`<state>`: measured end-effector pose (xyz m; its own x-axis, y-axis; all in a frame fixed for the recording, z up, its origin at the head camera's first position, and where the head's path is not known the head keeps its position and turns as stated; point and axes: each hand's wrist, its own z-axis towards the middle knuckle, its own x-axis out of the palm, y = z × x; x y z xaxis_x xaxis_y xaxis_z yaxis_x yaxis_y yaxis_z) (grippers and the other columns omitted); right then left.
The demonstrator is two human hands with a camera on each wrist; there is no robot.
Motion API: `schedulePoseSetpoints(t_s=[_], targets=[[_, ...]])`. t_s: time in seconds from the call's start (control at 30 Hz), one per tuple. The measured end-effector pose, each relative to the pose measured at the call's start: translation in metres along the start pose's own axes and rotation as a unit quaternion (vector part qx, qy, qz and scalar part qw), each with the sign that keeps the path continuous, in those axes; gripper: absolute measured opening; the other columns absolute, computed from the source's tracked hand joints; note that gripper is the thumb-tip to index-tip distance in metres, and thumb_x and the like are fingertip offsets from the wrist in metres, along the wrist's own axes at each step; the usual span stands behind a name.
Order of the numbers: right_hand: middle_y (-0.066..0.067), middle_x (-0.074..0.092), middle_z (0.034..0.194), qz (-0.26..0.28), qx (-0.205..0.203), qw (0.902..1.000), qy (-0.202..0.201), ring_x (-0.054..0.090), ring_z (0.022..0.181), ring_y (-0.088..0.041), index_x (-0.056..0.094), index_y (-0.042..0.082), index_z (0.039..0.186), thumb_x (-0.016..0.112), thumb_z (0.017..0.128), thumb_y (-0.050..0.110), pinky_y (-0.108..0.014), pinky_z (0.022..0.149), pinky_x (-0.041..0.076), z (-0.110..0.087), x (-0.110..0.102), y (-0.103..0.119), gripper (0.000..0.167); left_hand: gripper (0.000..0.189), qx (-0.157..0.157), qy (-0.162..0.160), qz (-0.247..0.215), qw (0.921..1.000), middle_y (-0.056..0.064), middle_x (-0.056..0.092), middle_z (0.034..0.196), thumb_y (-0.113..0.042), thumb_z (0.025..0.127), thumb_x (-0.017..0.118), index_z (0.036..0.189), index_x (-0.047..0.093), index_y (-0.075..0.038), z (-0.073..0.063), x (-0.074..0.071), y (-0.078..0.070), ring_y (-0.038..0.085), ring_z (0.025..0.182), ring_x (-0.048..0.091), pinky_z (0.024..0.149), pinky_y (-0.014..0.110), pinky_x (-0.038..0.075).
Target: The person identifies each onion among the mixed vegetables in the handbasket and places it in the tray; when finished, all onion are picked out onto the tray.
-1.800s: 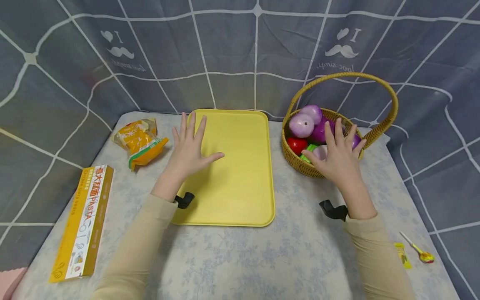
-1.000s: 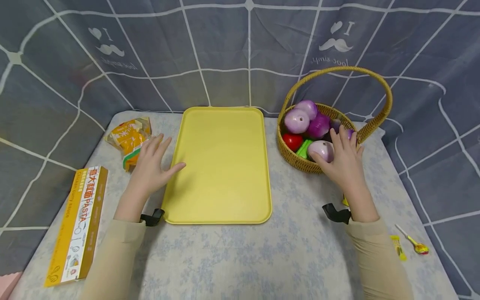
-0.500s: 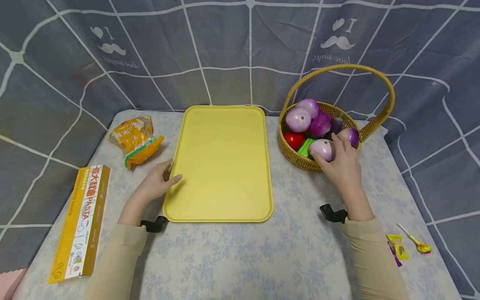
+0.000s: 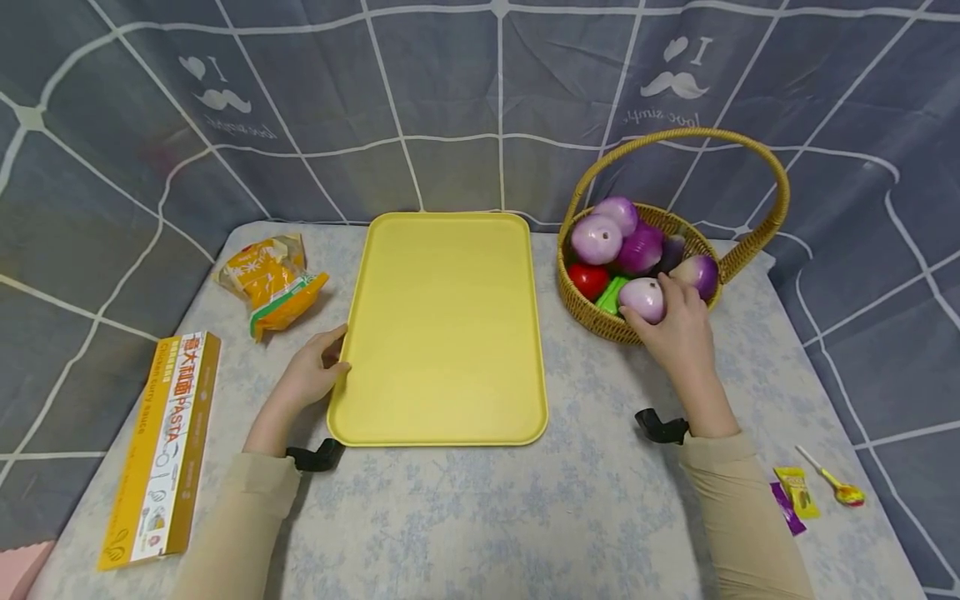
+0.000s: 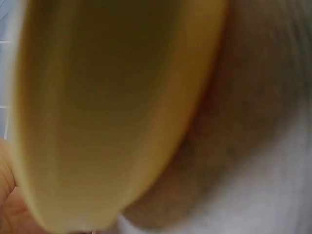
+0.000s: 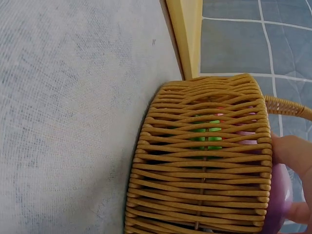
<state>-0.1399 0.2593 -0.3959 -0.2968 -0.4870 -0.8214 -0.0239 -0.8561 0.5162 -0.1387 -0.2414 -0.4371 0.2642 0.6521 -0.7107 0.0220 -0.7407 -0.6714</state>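
In the head view my left hand [image 4: 313, 367] is at the left edge of a yellow tray [image 4: 442, 333], fingers curled and thumb at the rim. The left wrist view shows the tray [image 5: 112, 122] blurred and very close, with part of the hand [image 5: 7, 195] at its edge. My right hand [image 4: 678, 329] reaches over the near rim of a wicker basket [image 4: 600, 321] and holds a pale purple onion [image 4: 642, 298] between thumb and fingers. Seen from the right wrist, the thumb [image 6: 292, 151] is by the basket rim and fingers touch the purple onion [image 6: 279, 195].
More purple onions [image 4: 597, 239], a red round item [image 4: 588, 281] and a green piece [image 4: 611, 296] fill the basket, whose handle [image 4: 682, 136] arches above. An orange bag [image 4: 273, 283] and a pasta box [image 4: 161, 450] lie left. A lollipop [image 4: 832, 479] and small wrapped sweets [image 4: 795, 492] lie right.
From above the tray, my left hand has moved left and down to its left edge, its spread fingers now curled. My right hand has lowered into the basket and closed round the pale onion.
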Motion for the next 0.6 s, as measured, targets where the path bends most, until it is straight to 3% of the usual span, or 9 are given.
schedulePoseSetpoints(t_s=[0.2,0.6], targets=[[-0.034,0.044,0.138,0.017,0.012,0.9997,-0.009,0.042,0.124,-0.052,0.046,-0.005,0.141,0.073,0.086,0.031,-0.064,0.104,0.034,0.001,0.002,0.001,0.071,0.063,-0.008,-0.012,-0.017,0.9998,0.027,0.043,0.139,-0.002,0.096,0.056,0.153,0.030,0.002,0.000,0.003,-0.002,0.036,0.108,0.050,0.091,0.046,0.041],[-0.027,0.049,0.137,0.062,-0.009,0.9979,-0.017,0.045,0.126,-0.045,0.051,0.000,0.139,0.075,0.085,0.032,-0.061,0.105,0.036,0.005,0.000,0.019,0.067,0.061,-0.017,-0.015,-0.042,0.9988,0.023,0.048,0.125,0.000,0.095,0.056,0.152,0.032,0.001,-0.007,0.011,-0.007,0.033,0.102,0.050,0.080,0.037,0.044]])
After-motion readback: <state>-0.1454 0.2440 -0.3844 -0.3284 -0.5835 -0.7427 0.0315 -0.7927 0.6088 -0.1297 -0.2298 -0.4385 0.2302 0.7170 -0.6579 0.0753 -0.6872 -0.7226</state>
